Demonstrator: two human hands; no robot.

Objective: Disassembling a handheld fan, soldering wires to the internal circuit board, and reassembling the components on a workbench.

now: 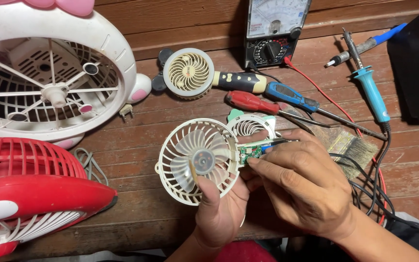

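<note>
The small white plastic handheld fan (197, 160), its front grille off and translucent blades bare, sits just above the desk's (136, 204) near edge, held in your left hand (219, 213); that grip is closed on the fan from 6 o'clock, thumb up across the hub. Its long axis runs from the round head at 9 o'clock to the opened handle at 3 o'clock, where a small green circuit board (249, 153) lies exposed. Your right hand (301, 184) comes in from 4 o'clock and is the nearer one to the board; its grip is pinched on a thin dark-tipped tool (273, 144) lying along the handle, its index fingertip just below the board.
</note>
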